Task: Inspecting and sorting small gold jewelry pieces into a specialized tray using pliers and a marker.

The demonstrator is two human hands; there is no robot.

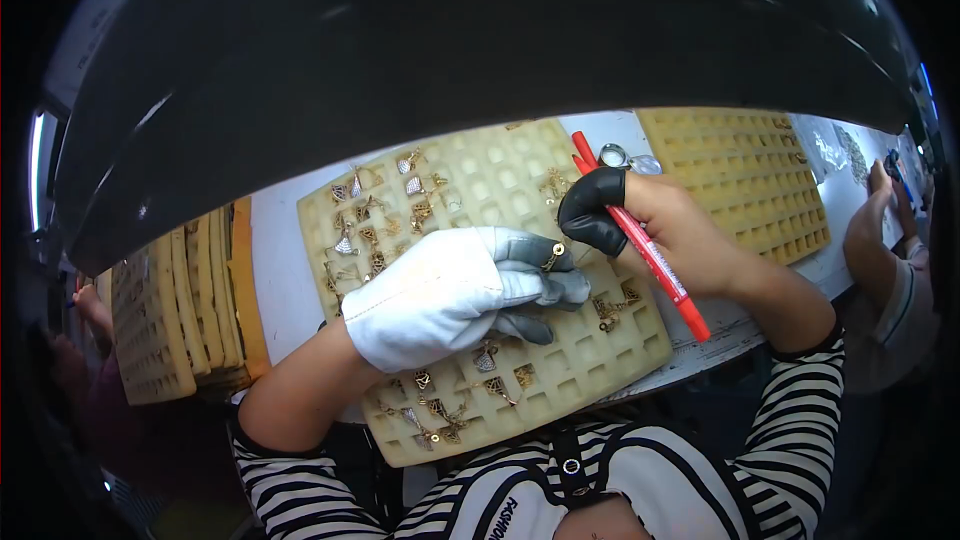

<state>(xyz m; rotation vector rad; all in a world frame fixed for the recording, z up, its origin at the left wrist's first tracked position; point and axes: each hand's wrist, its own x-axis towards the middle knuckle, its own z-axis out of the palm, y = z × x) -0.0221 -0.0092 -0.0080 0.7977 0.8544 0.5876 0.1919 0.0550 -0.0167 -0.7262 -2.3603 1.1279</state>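
Note:
My left hand (450,300) wears a white glove with grey fingers and hovers over the middle of a pale foam tray (480,157) with rows of square pockets. A small gold jewellery piece (555,255) shows at its index finger, held between the fingers. Black covers sheath the thumb and finger of my right hand (660,225), which grips a red marker pen (652,255) slanting across the palm. Its covered fingertips are close to the jewellery piece; contact is unclear. Gold pendants and stone-set pendants (345,241) fill many pockets on the left and near side.
A yellower pocketed tray (735,180) lies to the right. Beyond my right hand sits a metal loupe (613,156). Stacked foam trays (180,300) stand at left. Other people's arms (874,232) appear at both sides. A dark curved cover (480,37) blocks the far view.

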